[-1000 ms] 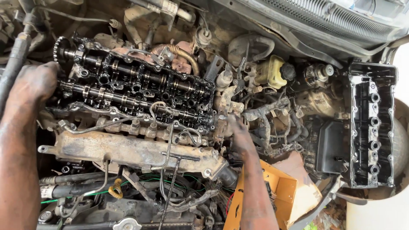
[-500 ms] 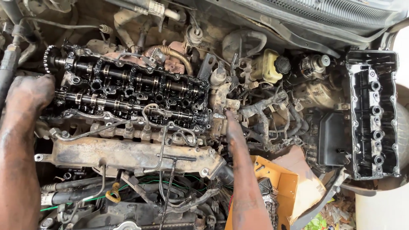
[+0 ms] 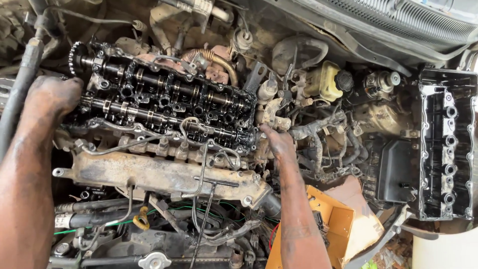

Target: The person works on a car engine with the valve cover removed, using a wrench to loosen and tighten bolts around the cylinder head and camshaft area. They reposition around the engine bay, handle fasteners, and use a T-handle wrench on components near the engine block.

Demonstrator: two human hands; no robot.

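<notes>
An open cylinder head (image 3: 164, 107) with two oily camshafts lies across the middle of a car's engine bay. My left hand (image 3: 50, 97), black with grease, grips the head's left end beside the cam sprocket (image 3: 77, 52). My right hand (image 3: 279, 142) presses its fingers against the right end of the head, next to a tangle of wiring (image 3: 323, 134). Whether either hand holds a loose part is hidden. Below the head runs a dirty tan manifold (image 3: 159, 174) with a T-handle wrench (image 3: 211, 189) resting on it.
A removed black valve cover (image 3: 445, 144) lies upside down at the right. A yellowish fluid reservoir (image 3: 326, 79) sits behind the head. An orange box (image 3: 328, 224) and cardboard lie at the lower right. Hoses, a thick black pipe (image 3: 20, 84) and a radiator cap (image 3: 154, 260) crowd the front.
The view has shifted a little. My left hand has settled lower on the head's left end. My right hand stays at the right end.
</notes>
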